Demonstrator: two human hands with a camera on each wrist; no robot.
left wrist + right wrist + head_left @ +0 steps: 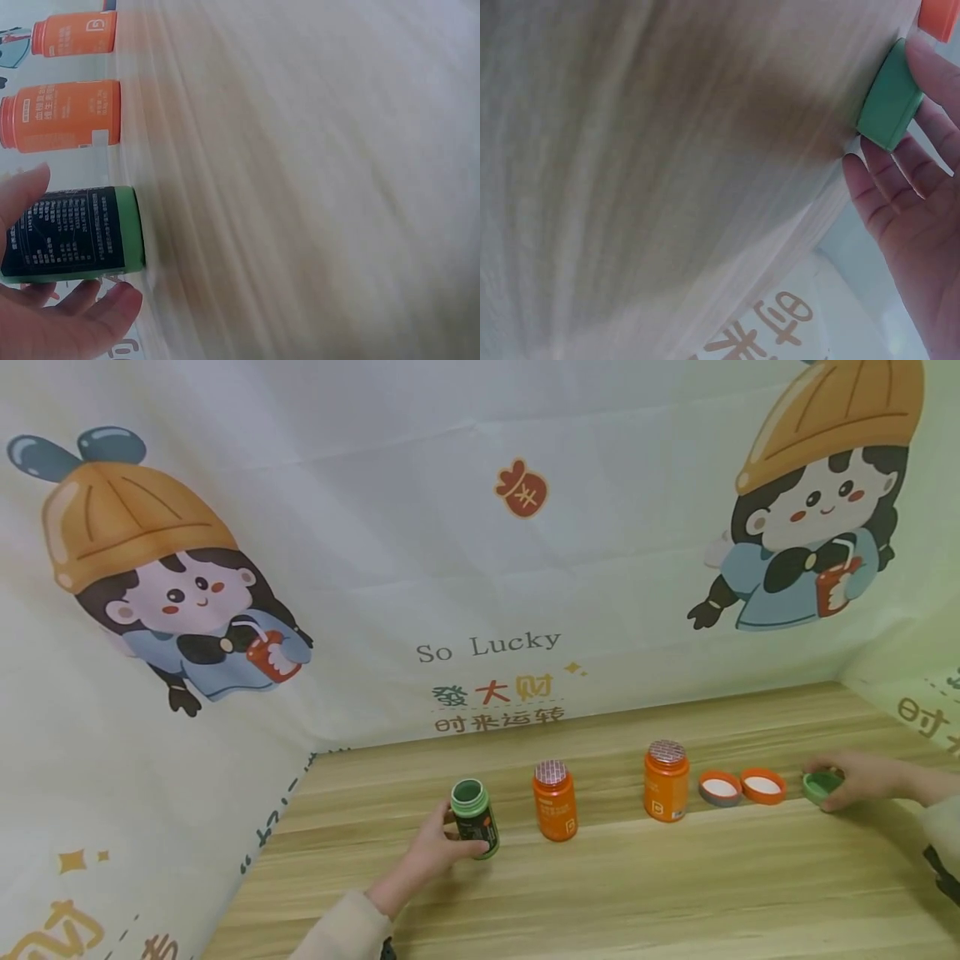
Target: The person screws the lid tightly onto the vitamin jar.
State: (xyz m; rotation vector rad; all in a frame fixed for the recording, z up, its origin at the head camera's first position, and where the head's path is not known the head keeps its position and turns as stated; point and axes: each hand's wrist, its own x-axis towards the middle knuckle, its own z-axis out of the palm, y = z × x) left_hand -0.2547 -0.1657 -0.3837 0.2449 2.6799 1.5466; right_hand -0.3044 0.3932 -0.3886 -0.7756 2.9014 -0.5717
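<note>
An uncapped green bottle point(472, 803) with a black label stands upright on the table at the centre-left. My left hand point(437, 846) is around its lower part, thumb at the front and the other fingers behind. In the left wrist view the dark label point(71, 232) lies between my thumb and fingers. Far to the right, my right hand point(855, 781) holds a green lid point(821, 787) by its sides, low at the tabletop. The right wrist view has my thumb on one side of the green lid point(892, 97) and fingertips on the other.
Two orange bottles point(555, 810) point(666, 789) with silvery patterned seals stand between my hands. Beside the right one, two orange-rimmed lids point(720, 788) point(762, 786) lie with their white insides up. A printed cloth point(360, 568) hangs behind the wooden table point(600, 893) and along its sides.
</note>
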